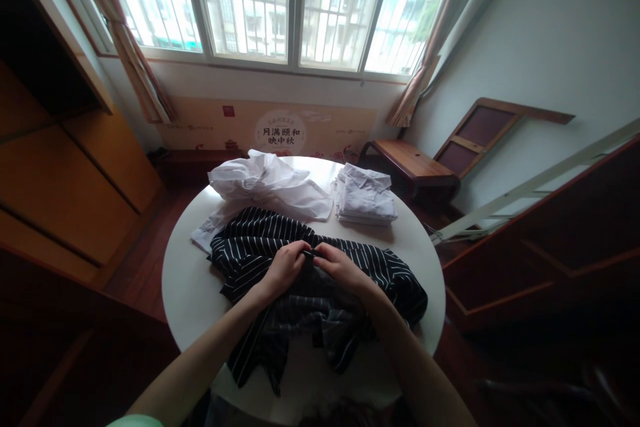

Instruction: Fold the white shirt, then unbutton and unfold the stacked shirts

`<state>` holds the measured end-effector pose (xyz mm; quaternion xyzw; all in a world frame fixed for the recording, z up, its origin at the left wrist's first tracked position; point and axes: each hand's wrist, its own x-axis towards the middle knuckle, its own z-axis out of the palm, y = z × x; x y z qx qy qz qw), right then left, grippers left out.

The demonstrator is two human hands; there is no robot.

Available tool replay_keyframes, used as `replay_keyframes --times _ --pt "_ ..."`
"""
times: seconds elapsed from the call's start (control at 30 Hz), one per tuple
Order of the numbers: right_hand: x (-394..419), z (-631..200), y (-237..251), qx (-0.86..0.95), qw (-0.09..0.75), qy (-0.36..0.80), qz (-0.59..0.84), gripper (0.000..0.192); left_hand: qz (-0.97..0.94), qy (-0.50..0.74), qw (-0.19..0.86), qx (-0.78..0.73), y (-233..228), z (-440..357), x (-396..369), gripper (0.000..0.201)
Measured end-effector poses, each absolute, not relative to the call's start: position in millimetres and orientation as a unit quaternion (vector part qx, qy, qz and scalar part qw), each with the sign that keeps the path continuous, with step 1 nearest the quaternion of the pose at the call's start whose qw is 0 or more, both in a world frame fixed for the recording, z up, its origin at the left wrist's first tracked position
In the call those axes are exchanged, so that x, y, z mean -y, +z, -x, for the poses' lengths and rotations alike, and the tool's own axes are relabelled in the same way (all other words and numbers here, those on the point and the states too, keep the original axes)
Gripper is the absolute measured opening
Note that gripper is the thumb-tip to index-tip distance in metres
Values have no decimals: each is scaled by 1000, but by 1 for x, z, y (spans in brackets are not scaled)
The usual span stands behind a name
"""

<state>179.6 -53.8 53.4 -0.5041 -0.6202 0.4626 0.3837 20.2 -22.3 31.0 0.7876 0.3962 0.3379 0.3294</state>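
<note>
A black shirt with white stripes [370, 253] lies spread and rumpled across the round white table [185, 300]. My left hand [286, 268] and my right hand [340, 265] meet at the middle of the shirt, each pinching its dark cloth between closed fingers. The exact part of the garment between the fingertips is too small to make out. Lower folds and a sleeve spread toward me beneath my forearms.
Behind the striped shirt sit a crumpled white garment [265, 180] and, to its right, a folded stack of white shirts [364, 193]. A wooden bench [413, 159] stands beyond the table at right. Barred windows [245, 0] line the far wall.
</note>
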Motion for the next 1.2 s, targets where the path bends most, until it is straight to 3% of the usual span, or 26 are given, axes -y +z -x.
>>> replay_keyframes --times 0.13,0.3,1.2 --pt "36 -171 39 525 417 563 483 15 -722 375 417 -406 22 -24 8 24" --pt "35 -168 20 469 471 593 454 20 -668 400 473 -412 8 -24 13 22" --pt "51 -164 21 506 571 394 513 9 -668 428 477 -379 13 -22 24 13"
